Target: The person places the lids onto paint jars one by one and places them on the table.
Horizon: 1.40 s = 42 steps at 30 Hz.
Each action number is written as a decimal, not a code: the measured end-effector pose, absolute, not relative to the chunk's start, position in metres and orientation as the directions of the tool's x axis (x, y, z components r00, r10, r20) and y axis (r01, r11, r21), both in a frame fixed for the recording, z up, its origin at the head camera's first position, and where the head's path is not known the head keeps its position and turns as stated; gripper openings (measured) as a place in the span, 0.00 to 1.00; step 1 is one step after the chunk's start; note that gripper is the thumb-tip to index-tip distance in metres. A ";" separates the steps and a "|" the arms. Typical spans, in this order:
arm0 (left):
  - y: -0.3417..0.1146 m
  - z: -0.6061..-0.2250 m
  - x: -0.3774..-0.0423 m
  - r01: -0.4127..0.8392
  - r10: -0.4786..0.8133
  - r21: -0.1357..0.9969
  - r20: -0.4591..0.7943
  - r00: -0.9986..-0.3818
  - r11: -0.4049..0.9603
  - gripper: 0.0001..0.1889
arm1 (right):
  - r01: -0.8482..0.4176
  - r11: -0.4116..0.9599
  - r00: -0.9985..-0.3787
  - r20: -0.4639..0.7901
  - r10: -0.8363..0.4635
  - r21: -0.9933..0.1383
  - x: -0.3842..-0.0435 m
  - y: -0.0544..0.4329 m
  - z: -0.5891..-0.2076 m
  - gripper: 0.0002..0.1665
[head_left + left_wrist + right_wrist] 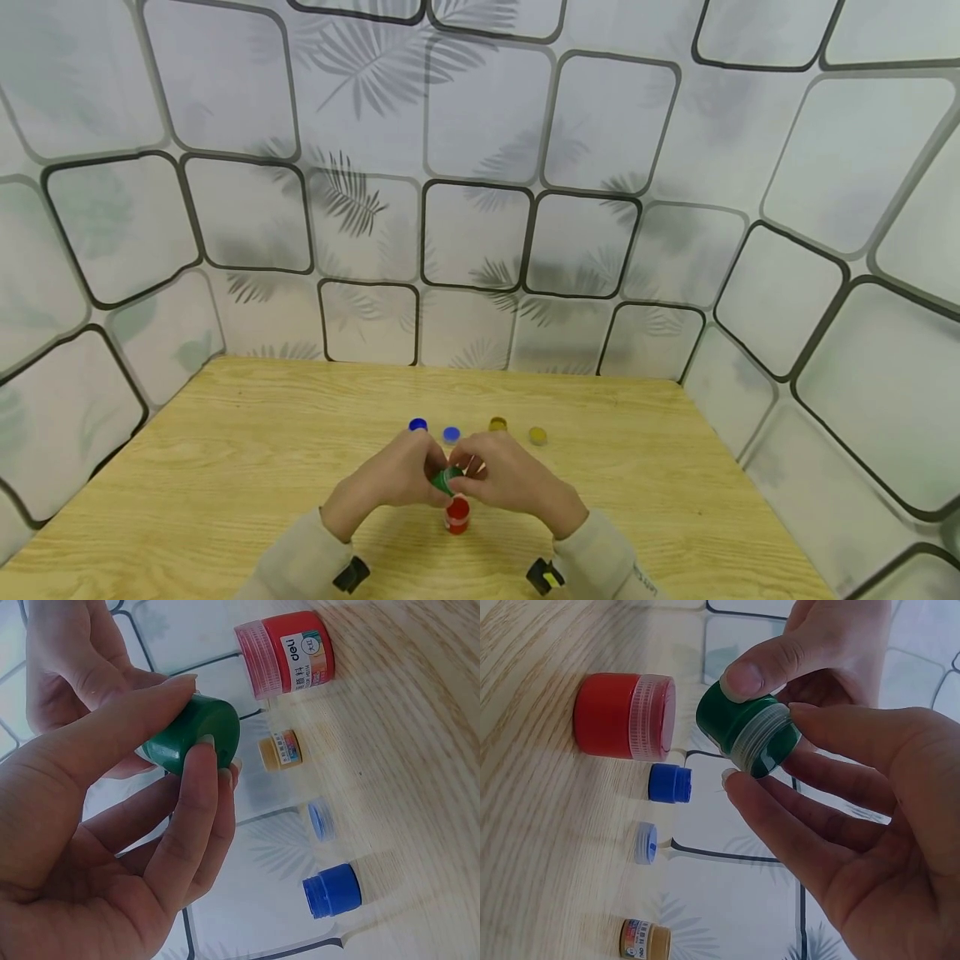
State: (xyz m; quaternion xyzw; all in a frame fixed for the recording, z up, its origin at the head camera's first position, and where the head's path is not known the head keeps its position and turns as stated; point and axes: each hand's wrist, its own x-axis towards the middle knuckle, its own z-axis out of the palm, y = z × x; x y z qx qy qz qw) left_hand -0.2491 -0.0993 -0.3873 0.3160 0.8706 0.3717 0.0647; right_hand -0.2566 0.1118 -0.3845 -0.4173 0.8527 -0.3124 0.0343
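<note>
A small green paint jar (731, 720) is held above the table, tilted, between both hands. My left hand (399, 473) grips its body, with the thumb on one side and fingertips on the base in the left wrist view. My right hand (513, 477) pinches the clear ribbed lid (759, 739) between thumb and index finger; the lid sits at the jar's mouth. Just below the hands a red paint jar (457, 518) stands upright with its clear lid on. Its label faces the left wrist camera.
Behind the hands stand an uncapped blue jar (417, 425), a blue-tinted lid (452, 434), an ochre jar (498, 424) and an ochre lid (537, 436), in a row on the wooden table (262, 433). Patterned white wall covering (472, 233) borders the table's back and sides.
</note>
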 end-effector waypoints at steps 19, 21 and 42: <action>-0.101 -0.385 -0.248 0.488 0.573 0.692 0.130 -0.809 0.532 0.07 | -0.684 0.456 -0.660 0.217 -0.719 -0.570 -0.256 0.114 -0.386 0.12; -0.101 -0.385 -0.248 0.479 0.560 0.689 0.127 -0.819 0.544 0.08 | -0.689 0.450 -0.656 0.225 -0.721 -0.568 -0.256 0.114 -0.386 0.13; -0.099 -0.385 -0.248 0.436 0.526 0.715 0.112 -0.843 0.546 0.06 | -0.635 0.429 -0.684 0.210 -0.698 -0.642 -0.259 0.114 -0.388 0.09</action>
